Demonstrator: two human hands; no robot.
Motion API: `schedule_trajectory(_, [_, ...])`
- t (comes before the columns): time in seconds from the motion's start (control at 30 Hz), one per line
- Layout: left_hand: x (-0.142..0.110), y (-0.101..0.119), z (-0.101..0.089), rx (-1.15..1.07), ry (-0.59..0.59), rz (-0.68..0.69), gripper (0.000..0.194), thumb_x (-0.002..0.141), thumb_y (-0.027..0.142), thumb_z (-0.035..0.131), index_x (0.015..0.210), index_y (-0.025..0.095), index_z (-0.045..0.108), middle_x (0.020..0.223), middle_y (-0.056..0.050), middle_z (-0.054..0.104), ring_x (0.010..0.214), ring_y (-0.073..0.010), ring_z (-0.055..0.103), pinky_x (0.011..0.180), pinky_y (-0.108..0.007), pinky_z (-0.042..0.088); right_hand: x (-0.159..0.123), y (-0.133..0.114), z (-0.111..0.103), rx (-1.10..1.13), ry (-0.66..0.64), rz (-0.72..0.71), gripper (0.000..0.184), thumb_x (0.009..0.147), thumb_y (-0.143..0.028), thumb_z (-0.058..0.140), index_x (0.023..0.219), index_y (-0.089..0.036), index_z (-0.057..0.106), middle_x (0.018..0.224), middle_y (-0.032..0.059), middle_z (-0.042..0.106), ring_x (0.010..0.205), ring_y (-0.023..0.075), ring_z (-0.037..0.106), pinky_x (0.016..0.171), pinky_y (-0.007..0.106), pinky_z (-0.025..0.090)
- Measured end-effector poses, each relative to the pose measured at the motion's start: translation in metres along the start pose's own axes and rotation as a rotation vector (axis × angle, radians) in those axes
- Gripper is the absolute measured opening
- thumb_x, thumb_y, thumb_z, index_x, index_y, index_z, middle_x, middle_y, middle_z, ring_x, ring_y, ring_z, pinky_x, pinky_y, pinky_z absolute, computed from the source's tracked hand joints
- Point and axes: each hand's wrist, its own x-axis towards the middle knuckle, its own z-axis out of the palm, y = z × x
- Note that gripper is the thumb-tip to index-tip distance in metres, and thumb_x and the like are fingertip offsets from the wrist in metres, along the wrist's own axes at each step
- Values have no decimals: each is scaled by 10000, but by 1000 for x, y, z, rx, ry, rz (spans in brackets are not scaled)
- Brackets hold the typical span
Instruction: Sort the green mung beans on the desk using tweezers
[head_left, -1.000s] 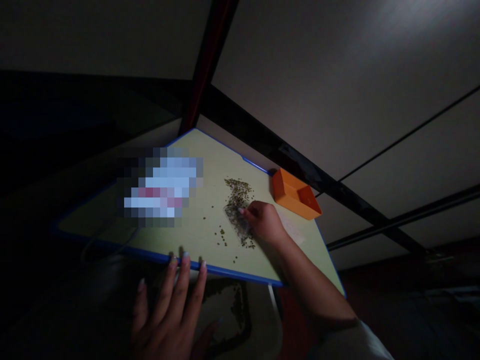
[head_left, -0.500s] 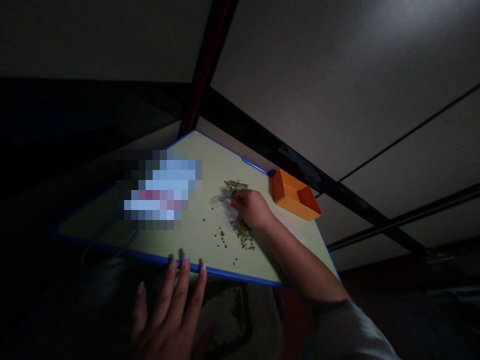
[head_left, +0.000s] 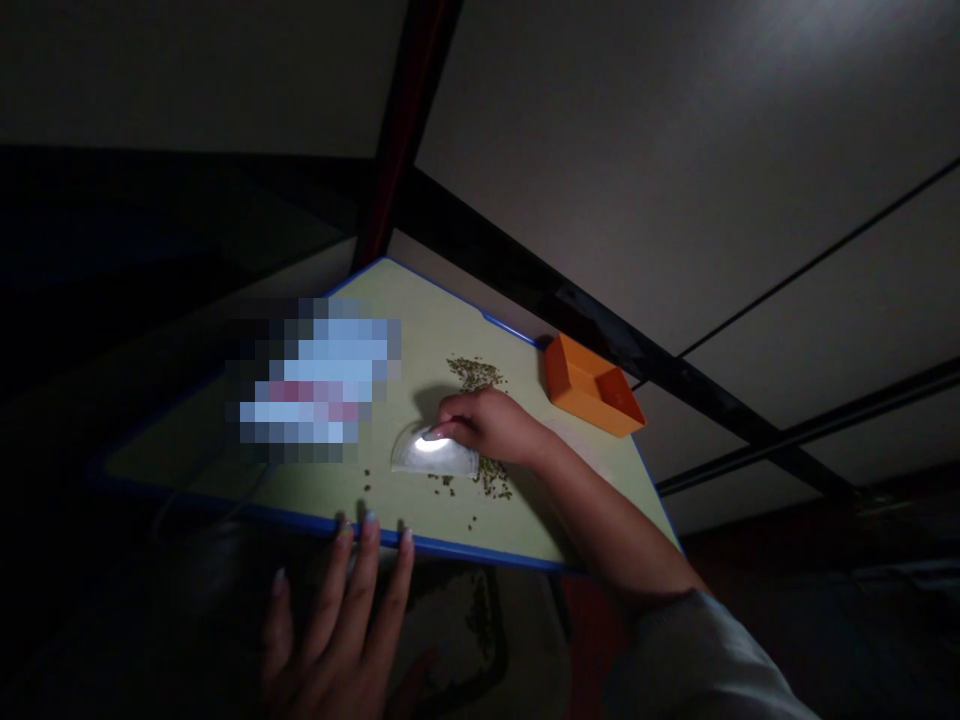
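Note:
My right hand [head_left: 487,425] pinches a clear half-round protractor [head_left: 431,460] by its curved side, its straight edge facing me and low over the board. Light glares off the plastic under my thumb. Beneath and beside that hand lie small greenish-brown seeds: one patch of seeds [head_left: 474,373] beyond it, another cluster of seeds [head_left: 493,478] on the near side. A few loose ones are scattered to the left and front. My left hand [head_left: 345,610] has its fingers spread, with the fingertips at the blue front edge of the board [head_left: 420,300].
An orange open box [head_left: 592,390] stands at the board's right back edge. On the left lies a blurred-out white and red item [head_left: 315,370]. Below the front edge, a pale container [head_left: 442,620] with dark material along its sides shows dimly. A wall [head_left: 675,180] rises behind.
My right hand has turned and drawn the protractor toward me and to the left, so its flat face now shows. Some loose seeds shifted left. My left hand stays in place.

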Motion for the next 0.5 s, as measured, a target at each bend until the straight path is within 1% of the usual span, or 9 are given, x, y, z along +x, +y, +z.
schedule_trajectory(0.13, [0,0,0,44,2,20,696,793,442,441,1426,232,243,1546,-148,291,1469,-284,190,1181,-577,85,-7,0,-2,92,18,-5,236,898,-311,586,717,-161,573,622,-29,536,584,88,459,583,205,300])
schedule_trajectory(0.27, [0,-2,0,104,-8,71,717,784,419,465,1429,207,235,1557,-163,252,1480,-290,143,1180,-590,77,-23,2,-9,162,82,15,281,911,-347,556,701,-160,552,612,-26,523,573,91,446,576,210,310])
schedule_trajectory(0.37, [0,-3,-2,90,-28,68,739,773,439,470,1431,207,229,1563,-160,234,1484,-290,125,1176,-597,74,-42,2,-11,144,142,106,273,899,-333,573,687,-162,549,572,-36,494,545,86,420,552,209,291])
schedule_trajectory(0.5, [0,0,-3,89,-54,55,750,778,461,459,1435,193,216,1573,-166,204,1486,-301,107,1170,-607,84,-65,-1,-6,110,199,257,260,888,-317,582,681,-162,546,552,-39,488,508,76,388,517,211,255])
